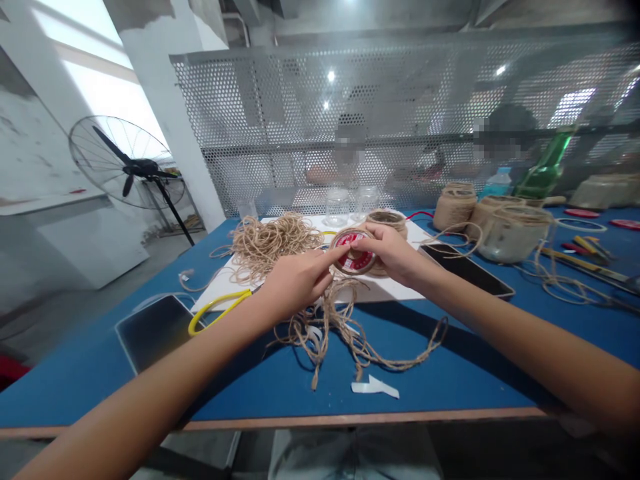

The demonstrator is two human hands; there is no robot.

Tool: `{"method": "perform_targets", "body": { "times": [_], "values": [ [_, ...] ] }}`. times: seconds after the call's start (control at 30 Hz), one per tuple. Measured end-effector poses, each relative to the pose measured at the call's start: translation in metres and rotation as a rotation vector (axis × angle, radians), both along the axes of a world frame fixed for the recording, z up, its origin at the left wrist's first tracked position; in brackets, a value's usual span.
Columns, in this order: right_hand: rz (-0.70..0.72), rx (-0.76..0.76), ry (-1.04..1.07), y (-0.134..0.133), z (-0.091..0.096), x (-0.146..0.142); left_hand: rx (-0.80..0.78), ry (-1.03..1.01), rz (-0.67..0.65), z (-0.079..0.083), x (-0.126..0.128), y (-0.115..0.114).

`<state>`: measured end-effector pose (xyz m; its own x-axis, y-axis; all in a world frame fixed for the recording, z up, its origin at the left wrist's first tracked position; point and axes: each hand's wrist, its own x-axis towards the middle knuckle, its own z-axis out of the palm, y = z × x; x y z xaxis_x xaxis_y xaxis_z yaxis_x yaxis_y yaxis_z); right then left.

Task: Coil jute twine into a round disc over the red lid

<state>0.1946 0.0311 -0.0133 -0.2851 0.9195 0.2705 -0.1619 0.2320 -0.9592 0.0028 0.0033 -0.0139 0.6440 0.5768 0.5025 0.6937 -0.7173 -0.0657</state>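
A round tape roll (pixel 349 261) with a red and white label is held up over the middle of the table. My right hand (pixel 387 251) grips its right side, thumb across the label. From the left, my left hand (pixel 299 280) meets the roll, index finger stretched onto its face and the other fingers curled below, partly hidden. Just behind the roll is a twine-wrapped jar (pixel 395 220). Below my hands lie loose strands of twine (pixel 345 333), and left of them sits a big heap of twine (pixel 273 243). Yellow-handled scissors (pixel 215 312) rest by my left wrist.
Dark flat devices lie at left (pixel 157 333) and right (pixel 467 270). Glass jars (pixel 337 207) stand at the back; wrapped jars (pixel 455 205) and a green bottle (pixel 545 167) stand at right, near tools (pixel 593 248). A perforated metal screen (pixel 280 127) borders the blue table (pixel 240 393).
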Motion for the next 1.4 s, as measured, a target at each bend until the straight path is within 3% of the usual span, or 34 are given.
{"method": "perform_targets", "body": {
  "times": [0.17, 0.43, 0.7, 1.07, 1.4],
  "values": [
    [0.033, -0.043, 0.125, -0.005, 0.007, -0.002, -0.143, -0.177, -0.048, 0.002, 0.002, -0.002],
    [0.073, -0.052, 0.221, -0.005, 0.007, -0.001, -0.49, -0.58, -0.185, 0.002, 0.012, -0.007],
    [0.11, -0.049, 0.239, -0.007, 0.005, -0.002, -0.891, -0.797, -0.309, 0.0, 0.012, -0.001],
    [0.177, -0.046, 0.194, -0.019, 0.008, -0.007, -0.828, -0.787, -0.211, 0.005, 0.012, -0.002],
    [0.259, -0.016, 0.026, -0.01, 0.012, 0.005, -0.919, -0.707, -0.187, 0.012, 0.011, -0.006]
  ]
}}
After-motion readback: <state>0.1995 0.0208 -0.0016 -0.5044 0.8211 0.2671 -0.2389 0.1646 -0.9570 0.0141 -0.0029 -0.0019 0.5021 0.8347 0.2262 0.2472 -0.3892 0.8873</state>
